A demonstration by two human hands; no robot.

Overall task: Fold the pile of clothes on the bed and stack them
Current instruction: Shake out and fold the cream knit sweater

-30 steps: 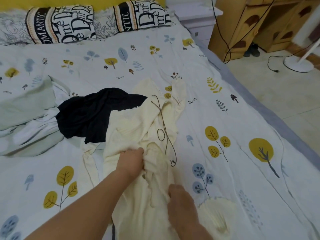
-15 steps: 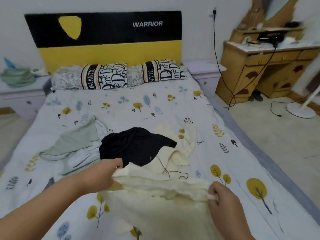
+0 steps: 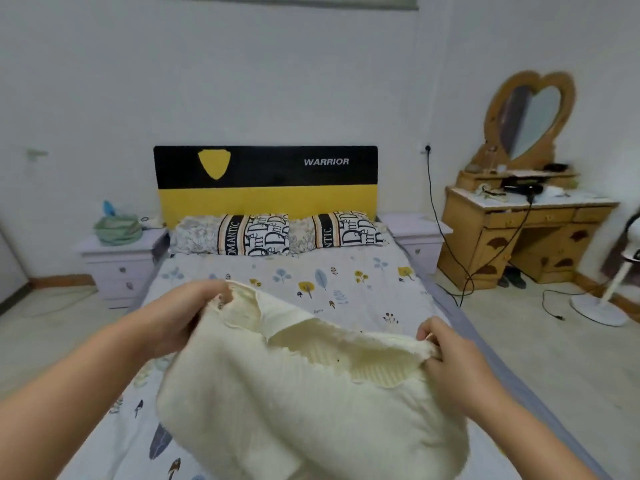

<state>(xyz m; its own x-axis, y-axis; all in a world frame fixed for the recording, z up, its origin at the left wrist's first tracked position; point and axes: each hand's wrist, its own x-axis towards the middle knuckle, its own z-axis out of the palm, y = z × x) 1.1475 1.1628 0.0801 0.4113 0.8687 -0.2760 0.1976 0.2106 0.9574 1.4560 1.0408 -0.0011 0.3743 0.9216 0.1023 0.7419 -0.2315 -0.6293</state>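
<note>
Bedroom; patterned bed (image 3: 363, 292) beyond hands. Left hand (image 3: 194, 310) and right hand (image 3: 446, 348) each pinch cream knit garment's (image 3: 294, 403) edge, held up unfolded. No stack visible; judged early.

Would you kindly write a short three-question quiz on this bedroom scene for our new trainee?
1. True or false: both hands grip the cream sweater.
2. Which hand is held higher in the picture? A) left hand B) right hand
3. Fill in: the word on the headboard is ____.

Key: 1. True; each hand pinches the sweater's top edge, holding it up over the bed. 2. A. 3. WARRIOR.
</note>
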